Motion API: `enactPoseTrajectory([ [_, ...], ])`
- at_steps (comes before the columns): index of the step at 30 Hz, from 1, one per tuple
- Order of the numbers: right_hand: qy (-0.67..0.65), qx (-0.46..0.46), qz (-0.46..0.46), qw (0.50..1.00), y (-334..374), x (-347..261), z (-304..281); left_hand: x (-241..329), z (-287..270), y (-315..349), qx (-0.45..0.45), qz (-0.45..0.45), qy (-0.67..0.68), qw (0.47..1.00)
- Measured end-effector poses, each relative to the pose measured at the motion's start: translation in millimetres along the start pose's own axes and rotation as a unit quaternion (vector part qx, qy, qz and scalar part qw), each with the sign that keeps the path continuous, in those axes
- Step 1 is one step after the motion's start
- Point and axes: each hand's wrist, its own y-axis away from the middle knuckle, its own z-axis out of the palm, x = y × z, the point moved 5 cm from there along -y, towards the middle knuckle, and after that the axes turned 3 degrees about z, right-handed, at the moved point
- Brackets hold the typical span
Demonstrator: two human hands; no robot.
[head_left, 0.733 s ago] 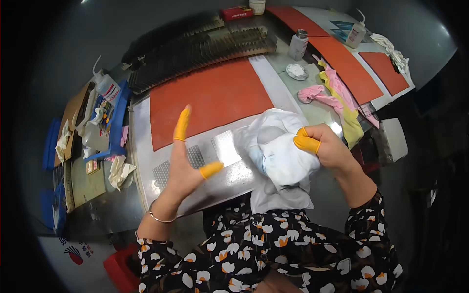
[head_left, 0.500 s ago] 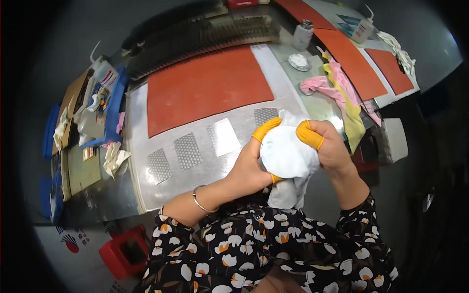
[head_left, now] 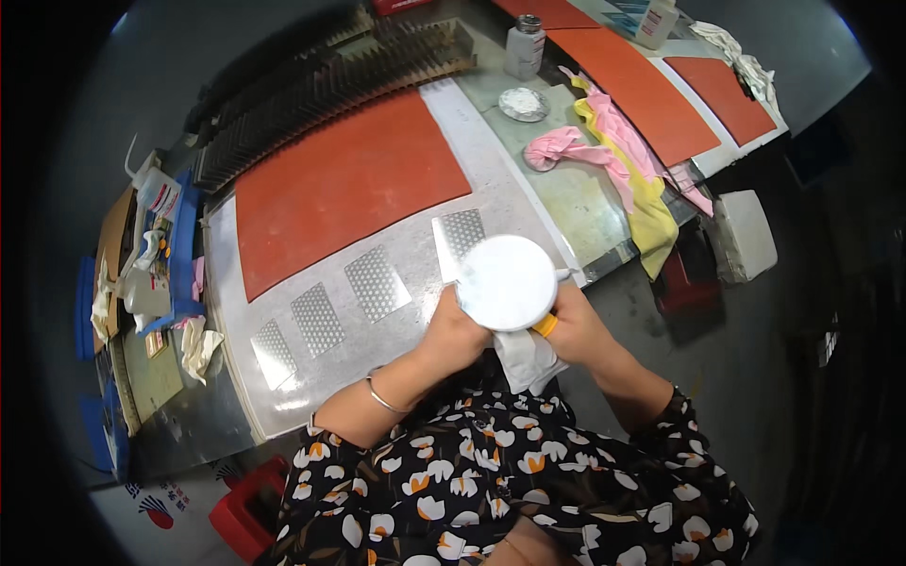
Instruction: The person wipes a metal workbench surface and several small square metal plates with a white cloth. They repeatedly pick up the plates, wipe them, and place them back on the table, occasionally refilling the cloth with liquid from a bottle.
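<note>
A white cloth [head_left: 508, 283] is stretched smooth into a round, flat-faced pad, its loose end hanging below toward my body. Whatever gives it the round shape is hidden inside. My left hand [head_left: 457, 330] is closed on the pad's lower left side, and my right hand [head_left: 576, 328] is closed on its lower right, a yellow finger cot showing there. Most of my fingertips are out of sight beneath the cloth. Just beyond the pad lies a small dotted rectangular plate [head_left: 457, 231], partly covered by it. More such plates [head_left: 376, 281] lie in a row to the left.
Behind the plates lies a large orange-red mat [head_left: 349, 189], with a dark slotted rack [head_left: 330, 99] beyond. A metal-topped bottle [head_left: 525, 49], a dish of white material [head_left: 524, 104] and pink and yellow cloths [head_left: 613, 156] occupy the right. A blue tray [head_left: 184, 245] holds bottles at left.
The cloth pad has come lower and a little left, its face now more fully visible. Both hands have shifted underneath its lower edge. The table appears shifted left as the view turned.
</note>
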Motion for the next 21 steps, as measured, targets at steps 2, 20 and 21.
enactPoseTrajectory([
  [2,-0.1,-0.062,0.123,0.985,-3,8,-6,0,-3,2,0.033,-0.043,0.051,0.997],
  [20,-0.263,-0.096,-0.027,0.96,-15,-11,25,-20,-7,38,-0.118,-0.226,0.124,0.959],
  [21,-0.215,-0.064,-0.056,0.973,-14,-12,23,-13,-4,38,-0.081,-0.201,0.116,0.969],
])
